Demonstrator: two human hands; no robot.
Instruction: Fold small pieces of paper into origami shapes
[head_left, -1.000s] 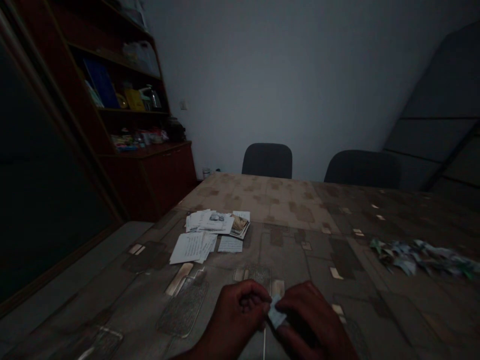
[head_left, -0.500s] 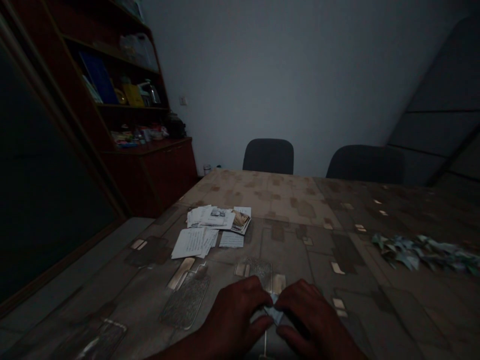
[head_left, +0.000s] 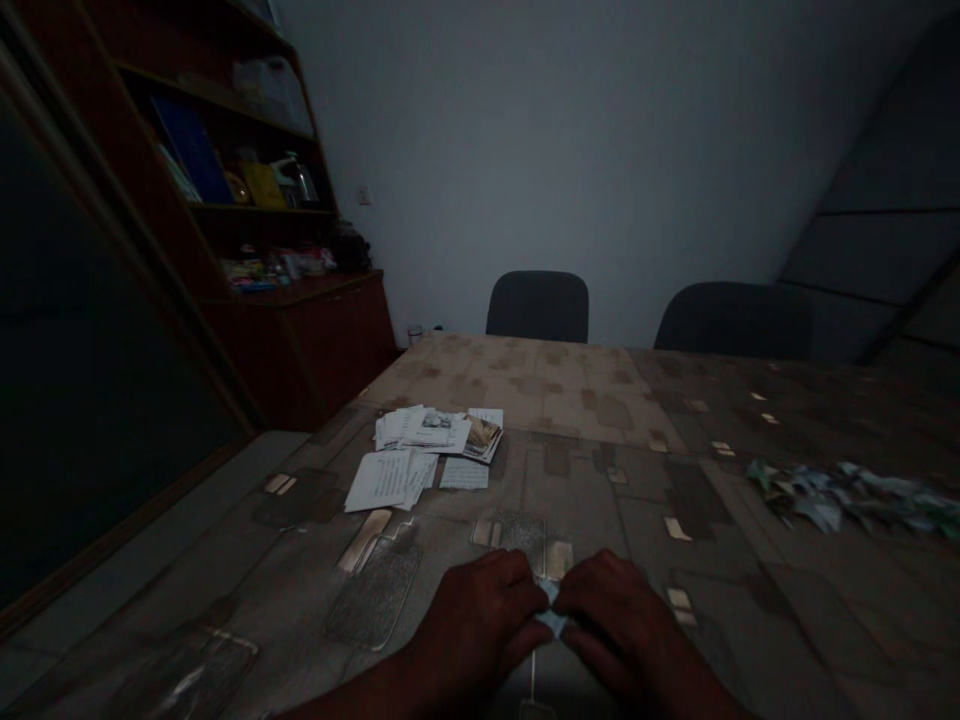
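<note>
While pinching a small folded pale-blue paper between closed left hand and closed right hand, equally near; long axis too hidden to tell.

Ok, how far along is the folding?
Plenty looks done: a heap of folded blue-green pieces lies on the right. The left hand and right hand are pinching one small pale blue piece. Left may be the papers stacked further up the table, though I can't tell.
</note>
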